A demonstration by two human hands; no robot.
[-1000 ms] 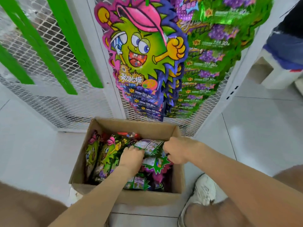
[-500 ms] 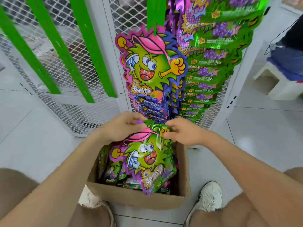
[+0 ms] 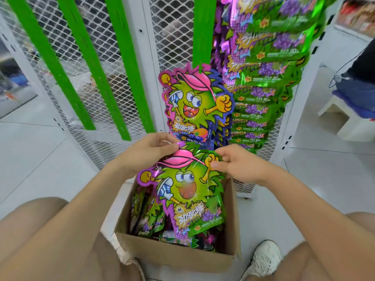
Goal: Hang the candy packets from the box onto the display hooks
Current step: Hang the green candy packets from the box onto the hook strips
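Both hands are holding one candy packet (image 3: 188, 191) upright over the open cardboard box (image 3: 176, 254). Left hand (image 3: 150, 153) is pinching its top edge by the pink cap, right hand (image 3: 237, 165) is gripping the upper right corner w/ thumb on the yellow fist. Packet is showing a lime-green spiky cartoon face, purple jagged border, grape pic at the bottom. More packets are sitting in the box; hung packets (image 3: 196, 104) are dangling on the mesh rack (image 3: 125, 63) just beyond.

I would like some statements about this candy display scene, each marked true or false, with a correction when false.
1. Both hands hold one candy packet above the box. True.
2. The box is empty. False: more packets lie inside.
3. The left hand grips the packet's top. True.
4. The right hand rests on the floor. False: it pinches the packet's upper right edge.
5. No packets hang on the display. False: hanging packets are there.
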